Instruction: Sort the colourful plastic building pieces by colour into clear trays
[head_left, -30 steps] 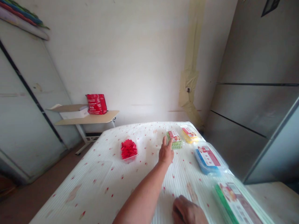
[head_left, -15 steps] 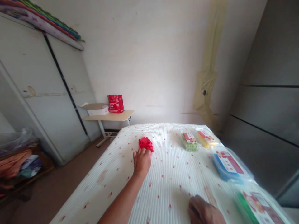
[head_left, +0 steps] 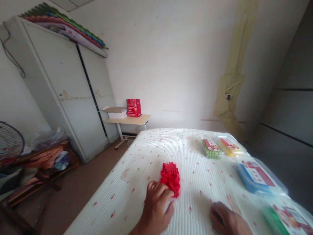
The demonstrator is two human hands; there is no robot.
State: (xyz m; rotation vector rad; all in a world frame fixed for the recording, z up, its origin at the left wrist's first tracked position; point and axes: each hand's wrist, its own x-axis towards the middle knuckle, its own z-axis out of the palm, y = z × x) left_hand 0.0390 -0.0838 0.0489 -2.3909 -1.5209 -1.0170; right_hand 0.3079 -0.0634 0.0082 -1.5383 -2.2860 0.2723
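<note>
My left hand (head_left: 157,205) is closed on the near left edge of a clear plastic box of red toothed pieces (head_left: 170,178). The fingers cover part of the box, and its near end lies by my thumb. Lower right, my right hand (head_left: 228,218) rests on the white quilted cover (head_left: 188,182) with its fingers curled in. Nothing shows in that hand. Beyond it sit labelled clear boxes: one with green pieces (head_left: 210,154), one with yellow (head_left: 231,153), one with blue (head_left: 246,178) and one with darker green (head_left: 274,213).
The boxes line the right side of the covered surface. A small table (head_left: 137,120) with a red bag (head_left: 133,107) and a white carton (head_left: 117,114) stands against the wall. Cabinets (head_left: 73,94), a low shelf of cloth (head_left: 49,160) and a fan (head_left: 9,140) are to the left.
My left hand has drawn back towards me, and the box of red pieces has come nearer with it. The view has turned left. My right hand stays curled on the cover.
</note>
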